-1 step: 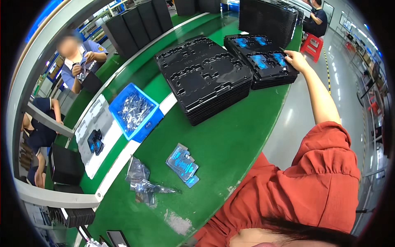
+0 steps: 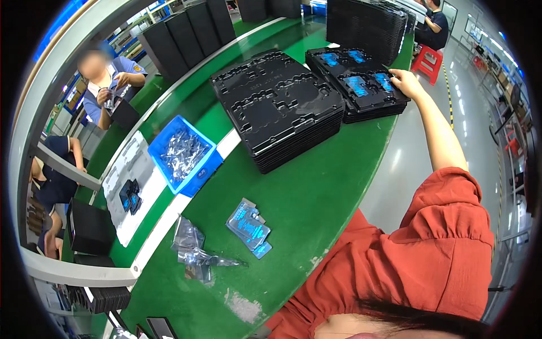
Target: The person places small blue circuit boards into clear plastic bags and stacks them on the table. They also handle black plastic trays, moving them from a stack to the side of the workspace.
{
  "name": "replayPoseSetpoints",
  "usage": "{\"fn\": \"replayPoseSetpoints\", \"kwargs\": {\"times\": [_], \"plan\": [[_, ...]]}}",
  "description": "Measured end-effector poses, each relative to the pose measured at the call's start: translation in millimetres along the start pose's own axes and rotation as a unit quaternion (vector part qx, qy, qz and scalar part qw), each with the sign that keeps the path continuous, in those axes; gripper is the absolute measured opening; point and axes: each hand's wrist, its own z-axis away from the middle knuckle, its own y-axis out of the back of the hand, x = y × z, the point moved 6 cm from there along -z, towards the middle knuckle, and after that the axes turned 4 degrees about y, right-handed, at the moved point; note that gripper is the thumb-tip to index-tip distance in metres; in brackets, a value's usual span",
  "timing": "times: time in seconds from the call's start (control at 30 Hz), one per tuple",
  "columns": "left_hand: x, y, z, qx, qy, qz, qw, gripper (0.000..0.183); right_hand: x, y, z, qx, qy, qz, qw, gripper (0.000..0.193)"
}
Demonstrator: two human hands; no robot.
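My right hand (image 2: pixel 405 83) rests at the right edge of a black moulded tray (image 2: pixel 361 104) on top of a stack, its fingers curled together beside a flat black piece with blue markings (image 2: pixel 384 82). What the fingertips hold, if anything, is hidden. More blue-marked pieces (image 2: pixel 356 86) lie in the tray's pockets. My left hand is out of view. On the green table, nearer to me, lie some overlapping flat pieces with blue print (image 2: pixel 248 226) and crumpled clear plastic film (image 2: pixel 195 251).
A taller stack of black trays (image 2: pixel 279 107) stands left of my hand, another stack (image 2: pixel 367 31) behind. A blue bin (image 2: pixel 199 179) holds many small shiny pieces. White sheeting (image 2: pixel 116 217) carries dark parts. Metal frame bars (image 2: pixel 79 274) cross the left side. Co-workers sit across the table.
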Motion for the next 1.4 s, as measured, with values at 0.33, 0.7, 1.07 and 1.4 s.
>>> {"fn": "replayPoseSetpoints", "kwargs": {"times": [0.33,0.7,1.07,1.4], "plan": [[205.7,143.3,-2.4,-0.153,0.173,0.783,0.577,0.046,-26.5,-7.0,6.4,0.028,-0.046,0.044,0.998,0.039],[321.4,156.6,71.2,-0.296,0.271,0.783,0.475,0.043,-153.3,32.4,16.5,0.218,0.203,-0.215,0.93,0.029],[317.2,198.8,69.9,-0.182,-0.171,0.273,0.929,0.034,-548.8,38.9,109.5,0.008,0.641,-0.26,0.722,0.025],[365.6,199.6,87.2,-0.372,-0.322,0.468,0.734,0.04,-775.1,-102.3,95.4,-0.226,0.626,-0.084,0.742,0.081]]}}
